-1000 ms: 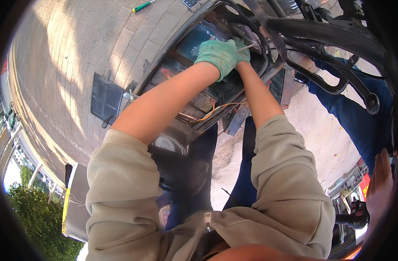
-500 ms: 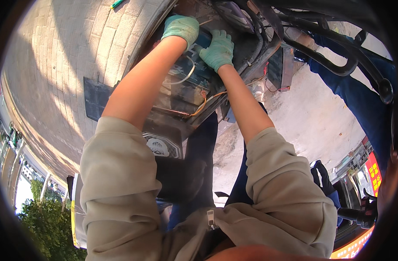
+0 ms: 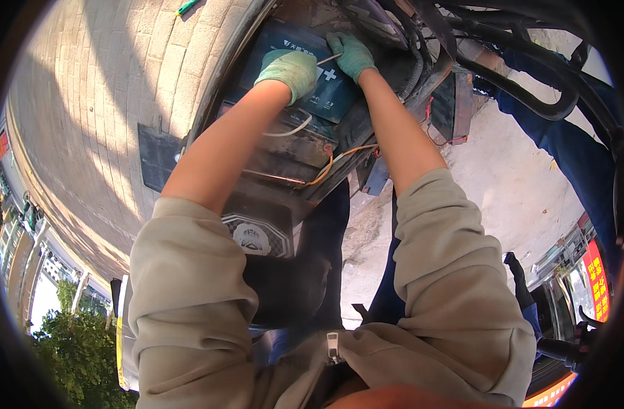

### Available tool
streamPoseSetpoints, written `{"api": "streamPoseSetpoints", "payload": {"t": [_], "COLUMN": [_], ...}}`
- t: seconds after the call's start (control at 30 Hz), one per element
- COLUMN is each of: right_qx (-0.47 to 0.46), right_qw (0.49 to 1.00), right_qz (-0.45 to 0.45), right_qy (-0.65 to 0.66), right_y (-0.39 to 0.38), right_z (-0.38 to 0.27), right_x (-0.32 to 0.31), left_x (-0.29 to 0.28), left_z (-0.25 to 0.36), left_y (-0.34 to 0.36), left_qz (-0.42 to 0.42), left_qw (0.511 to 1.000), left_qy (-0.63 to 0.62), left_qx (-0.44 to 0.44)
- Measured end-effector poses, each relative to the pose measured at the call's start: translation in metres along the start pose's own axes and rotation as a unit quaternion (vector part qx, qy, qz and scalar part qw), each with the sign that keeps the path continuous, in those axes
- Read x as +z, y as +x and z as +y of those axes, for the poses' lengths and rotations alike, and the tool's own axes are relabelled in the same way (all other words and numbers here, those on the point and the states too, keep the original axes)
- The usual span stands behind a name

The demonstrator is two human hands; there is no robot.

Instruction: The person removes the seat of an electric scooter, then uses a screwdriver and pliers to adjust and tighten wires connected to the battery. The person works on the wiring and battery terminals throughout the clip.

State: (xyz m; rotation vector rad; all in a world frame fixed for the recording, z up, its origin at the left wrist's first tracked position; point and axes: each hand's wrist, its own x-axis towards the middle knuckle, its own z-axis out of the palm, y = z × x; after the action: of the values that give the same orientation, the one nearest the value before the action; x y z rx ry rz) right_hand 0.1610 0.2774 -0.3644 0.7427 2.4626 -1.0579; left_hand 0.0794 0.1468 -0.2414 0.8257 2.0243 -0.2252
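Note:
Both my hands wear pale green gloves over an open compartment in a vehicle's frame. A dark blue battery (image 3: 329, 95) with white markings lies flat in it. My left hand (image 3: 289, 72) is closed above the battery's middle, and a thin pale cord (image 3: 330, 59) runs out of it toward the right. At the battery's far right corner is my right hand (image 3: 353, 54), its fingers apart and reaching over the edge; their tips are partly hidden. A white cable (image 3: 291, 129) loops out below the left wrist, over a second dark box-shaped unit.
An orange wire (image 3: 325, 170) runs along the compartment's near side. Black tubes (image 3: 530, 95) and a corrugated hose (image 3: 413, 76) are at the right. A dark flap (image 3: 159, 155) sticks out at left. A green-handled tool (image 3: 187, 7) lies on the paving. Another person's leg (image 3: 564, 143) stands at right.
My left hand has come nearer and to the right, uncovering the battery's top. My right hand has shifted right and slightly farther away. The pale cord has moved with the left hand.

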Motion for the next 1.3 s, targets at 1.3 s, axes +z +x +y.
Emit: {"api": "streamPoseSetpoints", "payload": {"t": [1.3], "right_qx": [0.065], "right_qw": [0.991], "right_qz": [-0.116], "right_qy": [-0.007], "right_y": [0.026], "right_z": [-0.004], "right_x": [0.002], "left_x": [0.008], "left_z": [-0.017], "left_y": [0.029], "left_qz": [0.22], "left_qw": [0.971], "left_qy": [0.089], "left_qx": [0.041]}}
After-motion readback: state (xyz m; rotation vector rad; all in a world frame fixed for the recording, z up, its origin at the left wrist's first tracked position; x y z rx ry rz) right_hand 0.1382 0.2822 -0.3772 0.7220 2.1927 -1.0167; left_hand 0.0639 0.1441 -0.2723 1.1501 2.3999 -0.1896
